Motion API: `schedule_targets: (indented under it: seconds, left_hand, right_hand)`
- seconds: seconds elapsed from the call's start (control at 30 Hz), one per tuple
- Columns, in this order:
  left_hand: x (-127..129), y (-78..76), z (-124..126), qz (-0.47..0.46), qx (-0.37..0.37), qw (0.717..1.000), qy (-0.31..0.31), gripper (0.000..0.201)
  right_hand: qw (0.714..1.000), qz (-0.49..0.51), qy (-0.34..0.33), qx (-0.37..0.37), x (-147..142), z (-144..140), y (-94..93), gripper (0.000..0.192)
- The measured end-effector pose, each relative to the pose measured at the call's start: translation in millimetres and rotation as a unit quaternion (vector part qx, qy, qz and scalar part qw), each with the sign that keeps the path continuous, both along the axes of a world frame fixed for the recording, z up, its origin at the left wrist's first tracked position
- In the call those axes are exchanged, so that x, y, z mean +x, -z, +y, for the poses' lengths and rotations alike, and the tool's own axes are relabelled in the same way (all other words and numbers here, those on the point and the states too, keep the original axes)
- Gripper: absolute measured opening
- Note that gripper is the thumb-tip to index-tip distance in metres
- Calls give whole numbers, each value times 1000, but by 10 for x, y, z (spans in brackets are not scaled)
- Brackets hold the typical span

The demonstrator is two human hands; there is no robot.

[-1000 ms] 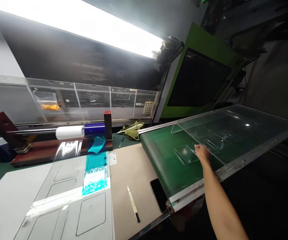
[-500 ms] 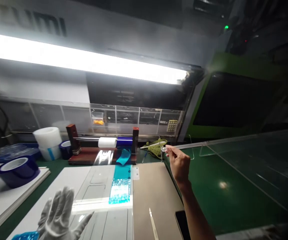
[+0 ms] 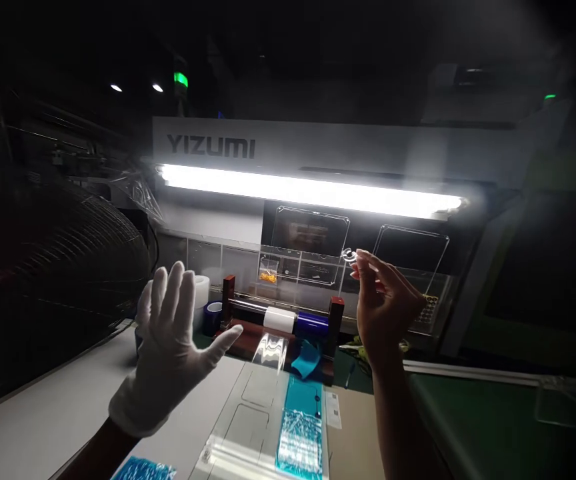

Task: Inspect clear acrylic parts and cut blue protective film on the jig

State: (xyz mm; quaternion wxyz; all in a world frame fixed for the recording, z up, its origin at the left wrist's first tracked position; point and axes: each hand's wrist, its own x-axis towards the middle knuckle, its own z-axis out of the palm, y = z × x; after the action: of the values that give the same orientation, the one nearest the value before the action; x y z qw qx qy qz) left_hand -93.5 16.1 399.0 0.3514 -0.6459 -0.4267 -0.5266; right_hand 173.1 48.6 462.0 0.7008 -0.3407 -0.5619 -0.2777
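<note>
My bare right hand [image 3: 383, 307] is raised in front of the lit tube lamp [image 3: 308, 190] and pinches the middle of a clear moulded plastic part [image 3: 328, 247], whose two thin transparent panels spread left and right of my fingers. My left hand [image 3: 171, 347] wears a white glove, is lifted with fingers spread, and holds nothing. Below, a wooden stand carries a roll of white and blue film [image 3: 293, 320], and a strip of blue film [image 3: 301, 427] lies on the white work board [image 3: 253, 413].
A green conveyor belt [image 3: 478, 427] runs off to the right with a clear piece [image 3: 563, 403] on it. Rolls of tape [image 3: 213, 313] stand behind my left hand. A fan grille [image 3: 58, 267] is at the left. The machine reads YIZUMI [image 3: 211, 145].
My right hand took a clear part from the conveyor and lifted it up toward the lamp. My gloved left hand rose into view. The view tilted upward and left.
</note>
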Motion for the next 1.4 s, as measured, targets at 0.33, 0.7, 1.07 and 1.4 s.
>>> schedule_targets:
  seconds: [0.33,0.7,1.07,1.4]
  left_hand:
    - [67,-343,107,47,26,998,-21,110]
    - [451,-693,180,112,-5,994,-2,114]
    - [576,-628,411,109,10,994,23,108]
    - [263,-479,588,95,24,995,-4,115]
  right_hand:
    - [999,-19,-18,23,-264,-103,92,15]
    - [998,-54,-31,19,-340,-159,123,15]
    - [992,-102,-75,-27,-428,-140,208,20]
    - [995,88,-11,-34,255,-192,236,57]
